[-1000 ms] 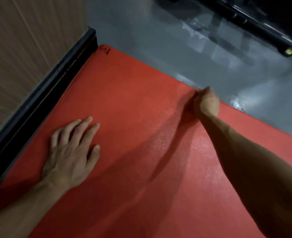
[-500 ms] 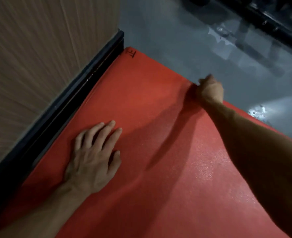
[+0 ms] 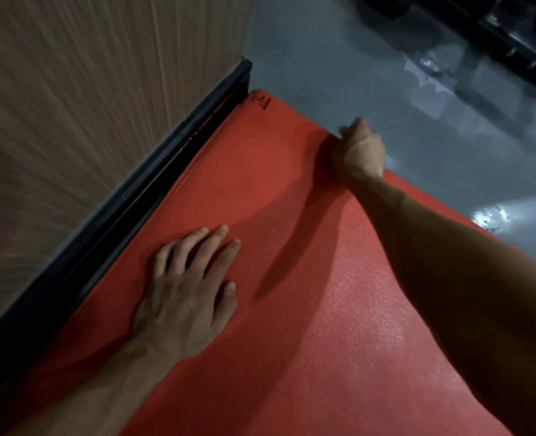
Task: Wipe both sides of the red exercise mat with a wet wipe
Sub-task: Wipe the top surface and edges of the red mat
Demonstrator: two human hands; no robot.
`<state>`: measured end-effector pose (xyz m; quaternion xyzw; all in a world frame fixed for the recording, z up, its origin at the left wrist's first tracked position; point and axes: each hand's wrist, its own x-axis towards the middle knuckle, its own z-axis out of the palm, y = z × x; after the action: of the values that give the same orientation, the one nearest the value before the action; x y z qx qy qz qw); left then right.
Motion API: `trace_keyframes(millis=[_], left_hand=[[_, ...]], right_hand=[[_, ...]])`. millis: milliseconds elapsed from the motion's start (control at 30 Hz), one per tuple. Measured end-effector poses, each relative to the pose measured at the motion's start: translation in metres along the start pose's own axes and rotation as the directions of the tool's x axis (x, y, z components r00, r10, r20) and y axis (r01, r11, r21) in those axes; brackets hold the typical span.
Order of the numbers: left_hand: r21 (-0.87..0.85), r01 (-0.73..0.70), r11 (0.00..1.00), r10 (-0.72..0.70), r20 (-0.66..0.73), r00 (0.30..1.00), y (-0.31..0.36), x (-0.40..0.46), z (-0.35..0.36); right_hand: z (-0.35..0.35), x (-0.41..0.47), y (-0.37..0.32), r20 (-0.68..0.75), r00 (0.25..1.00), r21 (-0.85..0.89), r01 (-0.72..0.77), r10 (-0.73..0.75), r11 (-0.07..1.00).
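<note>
The big flat red foam exercise mat (image 3: 307,325) lies spread out on the smooth grey floor (image 3: 339,58). One long side of it sits right up against the black strip at the bottom of the wood-look wall (image 3: 87,105). That spot probably keeps the mat from sliding that way.

Closest to us, the left hand (image 3: 184,297) rests on the mat near the wall side. Its fingers are straight and a little spread, and the palm lies flat on the red foam. It holds nothing. I think it presses down so the mat stays still (like holding paper while you draw).

Farther away, the right arm reaches across the mat to its outer edge, where the red foam meets the grey floor. The right hand (image 3: 361,152) is curled up tight there, right at the edge. It looks as if it pinches the edge of the mat, maybe to lift it and flip it, or it may be rubbing there. I cannot see a wet wipe in that hand, because the fingers are tucked under and hidden.

At the far corner of the mat there is a small black mark (image 3: 262,102) drawn on the red foam. Beyond that, the floor shines, and some dark metal things (image 3: 496,36) stand at the top.
</note>
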<state>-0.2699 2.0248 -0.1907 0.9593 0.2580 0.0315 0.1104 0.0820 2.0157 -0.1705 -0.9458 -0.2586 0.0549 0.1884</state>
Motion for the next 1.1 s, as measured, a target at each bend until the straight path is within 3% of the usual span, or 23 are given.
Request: trace_keyframes(millis=[100, 167, 233, 300, 367, 500, 600, 667, 833, 967, 1100], left_hand=[[0.014, 0.004, 1.0, -0.004, 0.014, 1.0, -0.001, 0.0, -0.001], [0.003, 0.003, 1.0, -0.003, 0.006, 1.0, 0.0, 0.001, -0.001], [-0.013, 0.0, 1.0, 0.0, -0.002, 1.0, -0.001, 0.001, -0.001], [-0.022, 0.0, 1.0, 0.0, 0.003, 1.0, -0.001, 0.001, 0.001], [-0.02, 0.006, 1.0, -0.006, 0.013, 1.0, -0.002, 0.0, 0.002], [-0.031, 0.003, 1.0, -0.002, 0.005, 1.0, -0.001, 0.0, 0.0], [-0.032, 0.001, 0.999, -0.001, 0.011, 1.0, 0.0, 0.0, 0.0], [-0.034, 0.004, 0.999, -0.004, 0.018, 1.0, 0.0, 0.0, 0.0], [-0.046, 0.005, 0.999, -0.005, 0.019, 1.0, -0.002, 0.0, 0.002], [-0.041, 0.013, 0.999, -0.012, 0.031, 0.999, -0.002, 0.0, 0.001], [-0.027, 0.013, 1.0, -0.012, 0.041, 0.999, -0.003, 0.001, 0.001]], right_hand=[[0.025, -0.007, -0.046, 0.056, 0.977, 0.006, 0.206, -0.206, 0.979], [0.024, -0.009, -0.04, 0.073, 0.964, -0.03, 0.257, -0.255, 0.966], [0.008, -0.005, -0.01, 0.032, 0.986, -0.038, 0.164, -0.162, 0.986], [-0.011, -0.003, 0.026, -0.028, 0.999, -0.028, -0.031, 0.03, 0.999], [-0.016, -0.003, 0.039, -0.077, 0.992, -0.023, -0.103, 0.1, 0.994], [0.014, -0.011, -0.014, -0.042, 0.992, 0.049, 0.122, -0.12, 0.991], [0.031, -0.031, -0.055, 0.045, 0.918, 0.039, 0.392, -0.394, 0.919], [0.025, -0.031, -0.046, 0.087, 0.887, 0.015, 0.453, -0.453, 0.891], [-0.008, 0.007, 0.017, 0.035, 0.986, -0.074, 0.162, -0.16, 0.984], [-0.005, 0.008, 0.02, 0.035, 0.972, -0.028, 0.233, -0.232, 0.972], [0.0, 0.01, 0.017, -0.007, 0.989, -0.01, 0.148, -0.148, 0.989]])
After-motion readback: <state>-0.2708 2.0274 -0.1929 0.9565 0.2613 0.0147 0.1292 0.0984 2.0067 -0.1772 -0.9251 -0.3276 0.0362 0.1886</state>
